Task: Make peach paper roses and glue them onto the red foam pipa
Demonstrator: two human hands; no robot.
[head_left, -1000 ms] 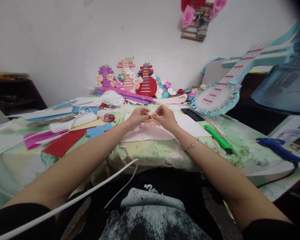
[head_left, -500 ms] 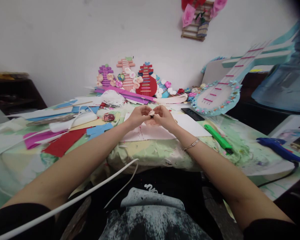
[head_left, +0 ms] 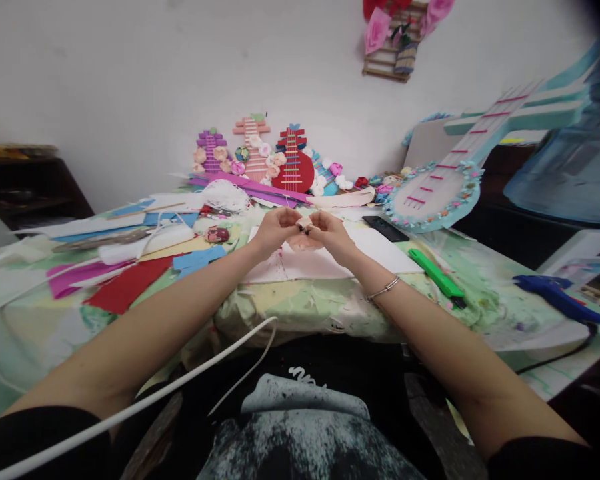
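Both hands meet over a white sheet (head_left: 375, 257) at the table's front middle. My left hand (head_left: 276, 232) pinches one side of a small cream paper piece (head_left: 305, 222), and my right hand (head_left: 330, 235) pinches its other side. Under the fingertips, a pale peach piece (head_left: 305, 242) shows against the sheet; whether it is joined to the cream piece I cannot tell. Small dark spots show at the thumb tips. Reddish marks lie on the sheet just left of the hands.
Right of the sheet are a black phone (head_left: 385, 228), a green cutter (head_left: 436, 275) and a blue glue gun (head_left: 560, 297). Red paper (head_left: 130, 285) and blue paper (head_left: 199, 260) lie left. A white cable (head_left: 180, 383) crosses in front. Paper instruments (head_left: 293, 170) stand behind.
The thumbs have parted slightly, and more of the cream piece and the peach piece shows between the hands. Both hands remain at the same spot.
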